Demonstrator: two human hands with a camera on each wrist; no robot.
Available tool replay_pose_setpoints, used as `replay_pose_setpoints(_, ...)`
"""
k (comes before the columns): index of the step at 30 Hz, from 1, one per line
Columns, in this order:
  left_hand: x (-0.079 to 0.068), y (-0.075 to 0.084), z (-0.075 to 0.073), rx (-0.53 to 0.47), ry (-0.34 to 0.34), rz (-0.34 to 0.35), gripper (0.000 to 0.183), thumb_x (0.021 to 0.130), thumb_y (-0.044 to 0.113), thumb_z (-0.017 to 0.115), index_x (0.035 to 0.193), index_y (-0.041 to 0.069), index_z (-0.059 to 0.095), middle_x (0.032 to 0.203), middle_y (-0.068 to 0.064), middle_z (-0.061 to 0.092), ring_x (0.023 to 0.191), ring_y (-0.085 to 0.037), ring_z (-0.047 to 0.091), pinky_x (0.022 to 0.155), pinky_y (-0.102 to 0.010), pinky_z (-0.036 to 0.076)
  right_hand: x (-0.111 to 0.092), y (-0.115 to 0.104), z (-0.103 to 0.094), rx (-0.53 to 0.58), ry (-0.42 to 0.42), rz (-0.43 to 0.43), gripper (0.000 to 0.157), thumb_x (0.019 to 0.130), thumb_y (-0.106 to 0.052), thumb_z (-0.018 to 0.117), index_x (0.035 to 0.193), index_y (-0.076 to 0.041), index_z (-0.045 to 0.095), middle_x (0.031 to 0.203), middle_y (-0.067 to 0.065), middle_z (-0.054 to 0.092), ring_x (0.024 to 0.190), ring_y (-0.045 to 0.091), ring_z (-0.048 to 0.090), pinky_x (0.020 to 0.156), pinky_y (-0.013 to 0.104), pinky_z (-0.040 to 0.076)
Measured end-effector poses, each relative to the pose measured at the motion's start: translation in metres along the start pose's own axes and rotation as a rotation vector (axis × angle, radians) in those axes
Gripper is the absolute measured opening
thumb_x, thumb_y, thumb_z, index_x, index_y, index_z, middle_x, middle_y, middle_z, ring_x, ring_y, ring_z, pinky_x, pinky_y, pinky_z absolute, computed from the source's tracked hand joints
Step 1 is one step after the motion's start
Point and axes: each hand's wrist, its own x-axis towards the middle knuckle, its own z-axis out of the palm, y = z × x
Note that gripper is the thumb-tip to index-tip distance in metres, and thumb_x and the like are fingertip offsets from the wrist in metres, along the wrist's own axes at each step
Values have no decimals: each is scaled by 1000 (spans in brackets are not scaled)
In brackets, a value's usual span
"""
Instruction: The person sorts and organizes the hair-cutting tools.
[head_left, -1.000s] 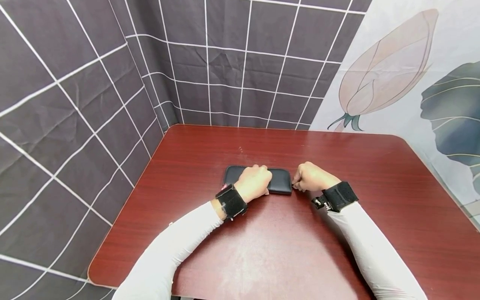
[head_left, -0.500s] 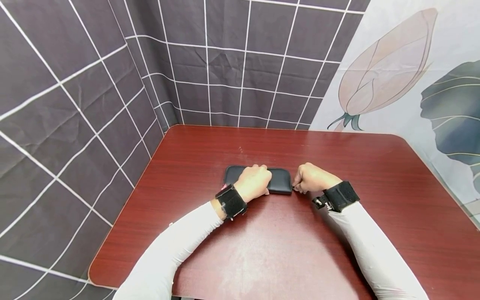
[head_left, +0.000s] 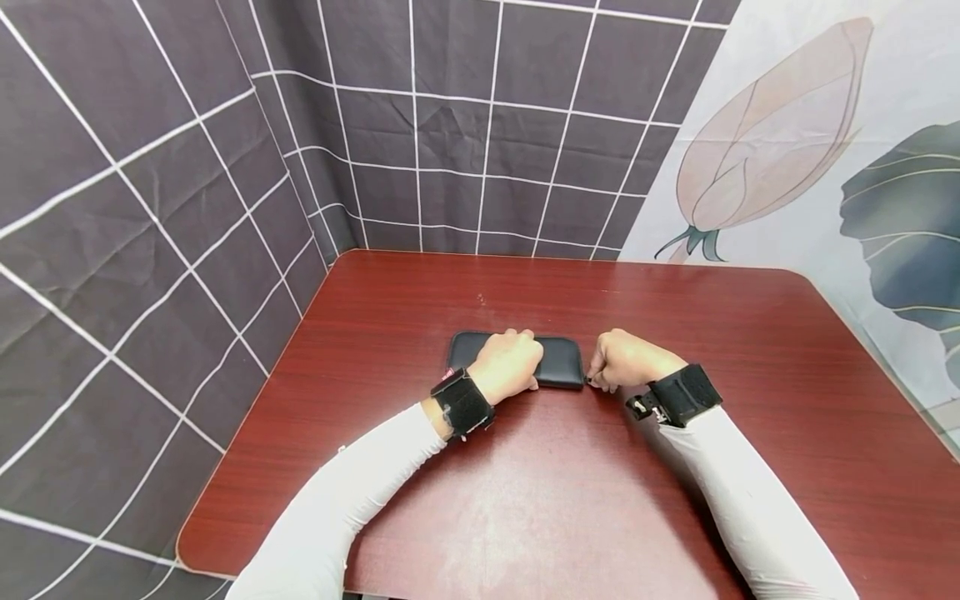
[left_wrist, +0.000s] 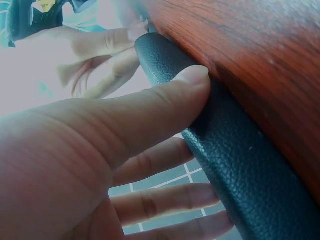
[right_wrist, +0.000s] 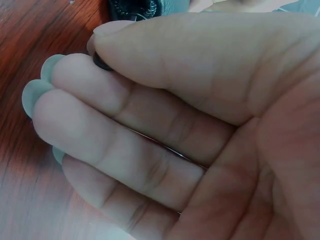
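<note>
A long black leather zip wallet (head_left: 561, 363) lies across the middle of the table. My left hand (head_left: 510, 363) grips it from above; in the left wrist view the thumb presses along one side of the leather (left_wrist: 240, 165), with the fingers at the other side. At the wallet's right end, my right hand (head_left: 628, 360) has its thumb and index finger pinched together. Between those fingertips a small black zipper pull (right_wrist: 101, 62) shows, mostly covered by the thumb. Dark zipper teeth (right_wrist: 142, 9) appear at the wallet's end in the right wrist view.
The reddish-brown wooden table (head_left: 480, 500) has rounded corners. Grey cloth with white grid lines (head_left: 457, 133) hangs behind and to the left. A white cloth with a flower print (head_left: 795, 167) hangs at the right. Black straps (head_left: 684, 393) circle both wrists.
My right hand has shifted very slightly right and toward the body, keeping its pinch. The left hand and the wallet look unmoved.
</note>
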Motion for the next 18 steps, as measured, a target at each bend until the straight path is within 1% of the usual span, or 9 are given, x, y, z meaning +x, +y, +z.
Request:
replay_pose_setpoints(8, 0, 0, 2, 3, 6, -1, 30, 83, 39, 87, 104, 19, 80, 108, -4, 72, 96, -26, 68, 77, -40, 60, -2, -2, 0, 13, -14, 15, 29, 73, 13, 63, 73, -9, 82, 61, -1, 72, 53, 9, 67, 54, 22, 56)
replay_pose_setpoints(12, 1, -1, 1, 1, -3, -1, 29, 84, 39, 86, 104, 19, 80, 109, -4, 71, 96, -26, 68, 78, -41, 60, -2, -2, -1, 10, -19, 18, 29, 73, 13, 63, 73, -9, 82, 60, -1, 72, 53, 10, 68, 54, 22, 56)
replay_pose_setpoints(18, 1, -1, 0, -6, -15, 1, 29, 85, 39, 85, 105, 19, 79, 110, -4, 71, 98, -25, 68, 79, -40, 60, -2, -2, 0, 18, -36, 31, 29, 74, 12, 63, 76, -9, 83, 62, 2, 73, 53, 8, 68, 54, 22, 56)
